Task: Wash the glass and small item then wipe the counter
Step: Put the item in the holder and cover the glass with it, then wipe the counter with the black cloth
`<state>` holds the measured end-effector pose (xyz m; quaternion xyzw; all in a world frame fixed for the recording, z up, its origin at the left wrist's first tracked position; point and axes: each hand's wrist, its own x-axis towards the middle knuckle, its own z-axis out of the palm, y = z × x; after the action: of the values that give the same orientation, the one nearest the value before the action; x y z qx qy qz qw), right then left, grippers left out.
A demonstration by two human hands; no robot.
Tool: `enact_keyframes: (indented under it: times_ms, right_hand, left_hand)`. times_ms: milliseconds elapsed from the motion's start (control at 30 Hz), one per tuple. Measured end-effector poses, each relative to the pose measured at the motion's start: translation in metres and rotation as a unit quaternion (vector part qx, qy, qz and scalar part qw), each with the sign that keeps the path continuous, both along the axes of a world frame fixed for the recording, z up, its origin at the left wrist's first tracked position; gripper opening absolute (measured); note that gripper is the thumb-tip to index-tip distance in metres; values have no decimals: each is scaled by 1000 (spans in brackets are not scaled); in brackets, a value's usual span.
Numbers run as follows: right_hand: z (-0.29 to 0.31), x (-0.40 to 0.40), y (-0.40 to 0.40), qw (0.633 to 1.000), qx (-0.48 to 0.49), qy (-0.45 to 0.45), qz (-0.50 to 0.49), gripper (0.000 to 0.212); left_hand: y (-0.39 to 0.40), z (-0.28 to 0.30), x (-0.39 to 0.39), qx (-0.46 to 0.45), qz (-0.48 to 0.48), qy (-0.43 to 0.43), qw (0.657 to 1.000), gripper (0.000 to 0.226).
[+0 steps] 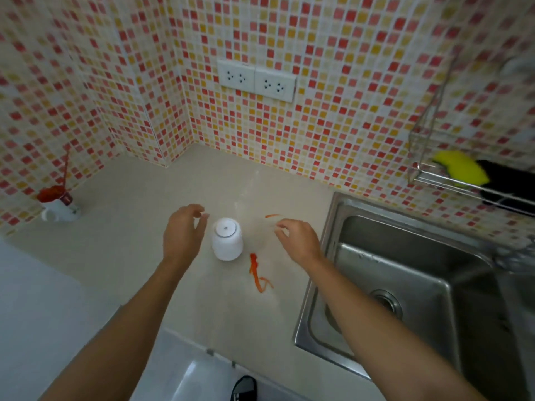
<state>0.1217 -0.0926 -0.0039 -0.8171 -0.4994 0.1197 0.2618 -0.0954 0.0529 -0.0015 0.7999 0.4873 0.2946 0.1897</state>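
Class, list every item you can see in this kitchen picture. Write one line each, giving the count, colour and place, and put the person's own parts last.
cup: one, white, upside down on the counter between the hands
red smears: two, red-orange, on the counter beside the cup
bottle: one, white with red top, lying at the counter's left end
sink: one, steel, right of the counter
sponge: one, yellow, in the wire rack on the wall
sockets: two, white, on the tiled wall
left hand: one, open, left of the cup
right hand: one, fingers curled, right of the cup; nothing clearly held
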Motion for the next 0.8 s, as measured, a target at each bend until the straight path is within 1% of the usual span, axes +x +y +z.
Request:
enact_keyframes:
  times_ms: [67, 167, 233, 300, 367, 467, 533, 633, 733, 800]
  right_hand:
    - [15, 15, -23, 999, 32, -37, -8, 33]
    - [29, 40, -63, 997, 39, -67, -23, 52]
    - [32, 59, -91, 997, 9, -69, -43, 62]
    - [32, 77, -124, 996, -44, -58, -57, 72]
    - [29, 94, -159, 993, -78, -47, -72, 76]
    - [31, 116, -211, 990, -58, -53, -116, 73]
    - [43, 131, -242, 986, -11, -89, -141, 68]
    - [77, 153, -275, 976, 75, -140, -148, 58]
    - [116, 180, -295, 963, 153, -163, -153, 48]
    - [140, 203, -298, 952, 189, -176, -164, 43]
  left_hand:
    - [-18, 24, 27, 53, -55, 1, 997, 13]
    - [-56, 48, 81, 90, -128, 1, 988, 16]
    - [-86, 56, 119, 85, -156, 3, 984, 27]
    - [-119, 58, 151, 80, -188, 6, 979, 39]
    - [-150, 59, 177, 94, -220, 7, 971, 45]
    - [-196, 62, 213, 151, -261, 5, 953, 51]
    - [-223, 72, 240, 188, -291, -1, 938, 54]
    - [-252, 93, 283, 229, -325, -7, 918, 54]
    - [-270, 115, 322, 247, -352, 24, 903, 54]
    - [-276, 124, 344, 237, -357, 72, 901, 57]
